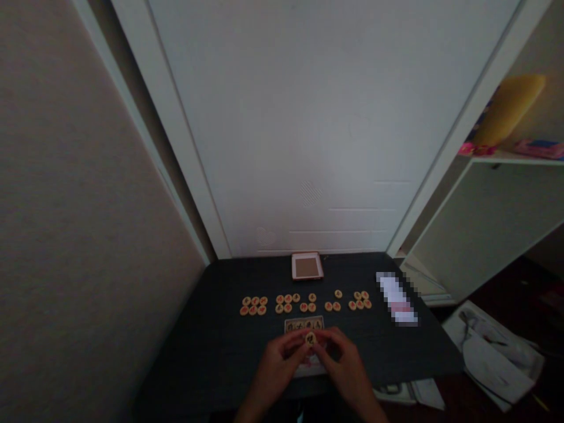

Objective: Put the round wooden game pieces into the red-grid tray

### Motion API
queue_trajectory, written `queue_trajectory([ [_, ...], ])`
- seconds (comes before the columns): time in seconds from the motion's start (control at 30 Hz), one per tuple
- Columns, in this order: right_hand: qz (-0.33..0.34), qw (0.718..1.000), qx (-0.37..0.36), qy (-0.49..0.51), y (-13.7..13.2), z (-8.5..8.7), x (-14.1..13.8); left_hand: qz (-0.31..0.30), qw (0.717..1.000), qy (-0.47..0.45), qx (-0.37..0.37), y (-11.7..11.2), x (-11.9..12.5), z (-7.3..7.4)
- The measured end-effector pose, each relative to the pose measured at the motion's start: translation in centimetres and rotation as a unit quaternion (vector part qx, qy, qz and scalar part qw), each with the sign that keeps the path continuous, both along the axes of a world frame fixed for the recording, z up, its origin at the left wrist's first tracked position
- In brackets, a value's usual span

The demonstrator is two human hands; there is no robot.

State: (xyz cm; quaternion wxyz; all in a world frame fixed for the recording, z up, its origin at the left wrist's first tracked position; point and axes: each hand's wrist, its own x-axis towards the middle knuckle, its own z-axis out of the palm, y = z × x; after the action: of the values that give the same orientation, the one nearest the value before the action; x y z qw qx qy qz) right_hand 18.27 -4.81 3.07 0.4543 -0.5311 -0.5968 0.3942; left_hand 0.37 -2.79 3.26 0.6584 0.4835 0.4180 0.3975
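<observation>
Between the fingertips of both hands is a round wooden Chinese chess piece (311,339) with a dark character, its face turned up toward me. My left hand (284,355) pinches it from the left, my right hand (337,352) from the right. Just behind and partly under my hands sits an open box (304,320) with a row of dark-lettered pieces inside; the hands hide much of it. Farther back on the dark table (211,346), several round pieces with mostly red characters lie in small groups, such as the left group (253,306) and the right group (360,300).
A shallow square lid or tray (307,267) lies at the table's back edge, against the white panel (308,147). A blurred-out pale item (398,298) lies at the right. A white bin (493,352) stands beyond the table, below a shelf (515,157).
</observation>
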Motion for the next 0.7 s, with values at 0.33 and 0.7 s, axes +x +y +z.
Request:
queue_trajectory([
  [0.33,0.011,0.992,0.120,-0.020,-0.9,0.5,-1.2,0.093,0.995,-0.020,-0.040,-0.2,1.0,1.5],
  [0.7,-0.013,0.998,0.045,0.030,-0.5,0.7,-0.9,0.045,0.998,-0.043,-0.004,-0.4,0.6,1.2],
])
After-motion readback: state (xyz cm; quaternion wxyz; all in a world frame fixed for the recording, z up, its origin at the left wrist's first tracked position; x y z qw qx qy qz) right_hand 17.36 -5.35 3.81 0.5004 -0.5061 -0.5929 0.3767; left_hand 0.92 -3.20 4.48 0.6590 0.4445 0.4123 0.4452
